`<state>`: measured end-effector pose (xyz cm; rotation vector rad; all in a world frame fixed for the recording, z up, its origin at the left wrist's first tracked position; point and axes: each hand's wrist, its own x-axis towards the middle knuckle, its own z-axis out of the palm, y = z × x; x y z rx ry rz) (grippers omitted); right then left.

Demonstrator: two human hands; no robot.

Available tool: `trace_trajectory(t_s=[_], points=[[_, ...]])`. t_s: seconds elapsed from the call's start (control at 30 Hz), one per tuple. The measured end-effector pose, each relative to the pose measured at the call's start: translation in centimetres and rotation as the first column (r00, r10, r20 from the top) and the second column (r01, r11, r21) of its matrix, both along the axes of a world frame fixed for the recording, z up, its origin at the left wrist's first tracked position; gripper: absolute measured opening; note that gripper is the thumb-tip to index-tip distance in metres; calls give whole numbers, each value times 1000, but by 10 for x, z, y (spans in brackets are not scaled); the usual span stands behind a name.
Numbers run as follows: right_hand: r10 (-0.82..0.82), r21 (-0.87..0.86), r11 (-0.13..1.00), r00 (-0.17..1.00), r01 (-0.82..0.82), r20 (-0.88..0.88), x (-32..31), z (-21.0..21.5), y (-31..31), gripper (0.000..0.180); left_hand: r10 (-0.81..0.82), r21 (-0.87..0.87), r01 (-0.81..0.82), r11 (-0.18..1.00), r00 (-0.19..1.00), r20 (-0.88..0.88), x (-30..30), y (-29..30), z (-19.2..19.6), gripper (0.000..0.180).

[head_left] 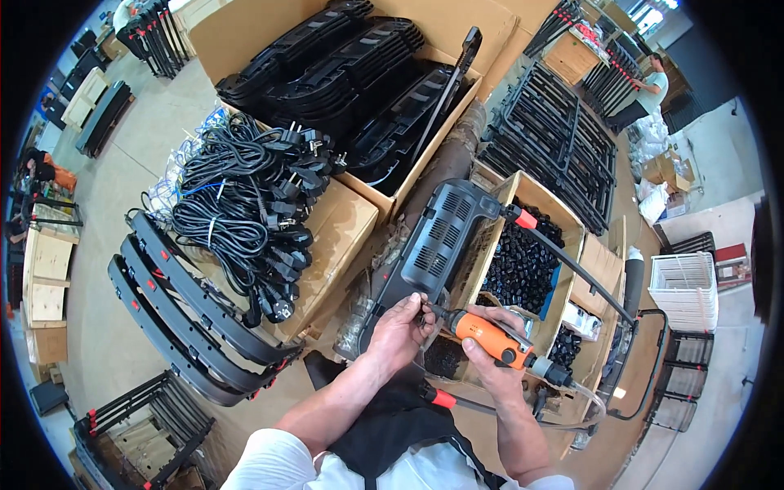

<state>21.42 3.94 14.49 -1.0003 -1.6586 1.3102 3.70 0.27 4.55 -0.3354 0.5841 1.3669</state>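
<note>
My right hand [500, 374] is wrapped round an orange air screwdriver [482, 333], its hose trailing off to the lower right. At the tool's tip, my left hand [402, 328] has its thumb and fingers pinched together. Whatever sits between those fingers is too small to make out. Just beyond both hands lies a long black plastic housing [445, 233] with slotted vents, set slantwise. A black frame tube with a red end piece [523, 217] meets the housing's far end. Another red-ended tube [441, 397] shows below the tool.
Bundled black power cords [237, 192] lie on a cardboard box at left, beside curved black panels [196, 318]. A large carton [445, 175] behind holds stacked black shells. Right of the housing, a bin [578, 237] holds small black parts. A person [651, 90] stands far right.
</note>
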Motion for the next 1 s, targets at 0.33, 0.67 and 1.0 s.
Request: trace_trajectory(t_s=[0.33, 0.67, 1.0], points=[[-64, -99, 992, 990, 77, 124, -57, 0, 38, 57, -11, 16, 12, 1000, 998, -67, 2, 6, -24, 30], [6, -82, 997, 974, 13, 228, -102, -8, 71, 52, -86, 70, 98, 993, 983, -161, 4, 7, -39, 29], [165, -75, 986, 922, -148, 351, -113, -11, 86, 40, -32, 153, 48, 987, 994, -104, 0, 4, -38, 26]])
